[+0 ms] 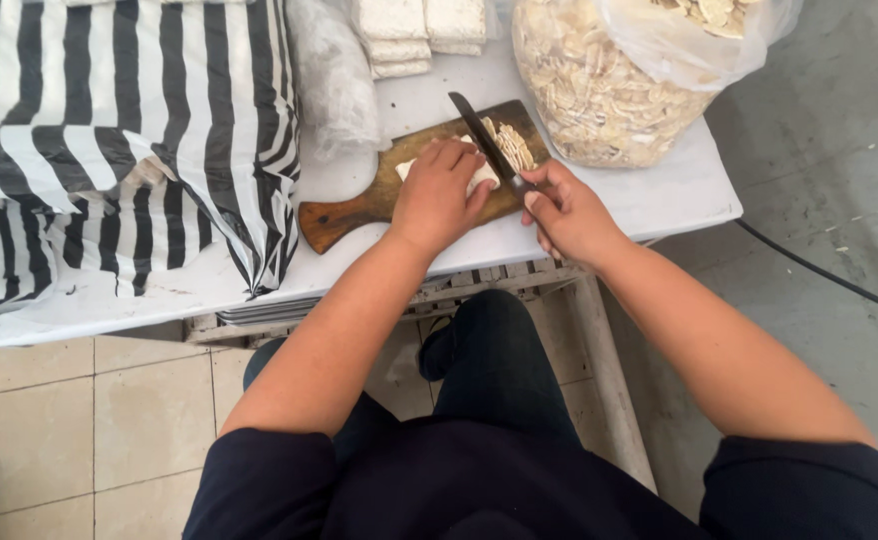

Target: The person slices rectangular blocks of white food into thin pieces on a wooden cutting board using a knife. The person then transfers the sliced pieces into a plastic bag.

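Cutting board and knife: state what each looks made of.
Board: wood, by its brown, grainy, worn surface and darker handle end. Knife: dark blade, likely metal, dull rather than shiny; handle hidden in the right hand, so its material cannot be told.
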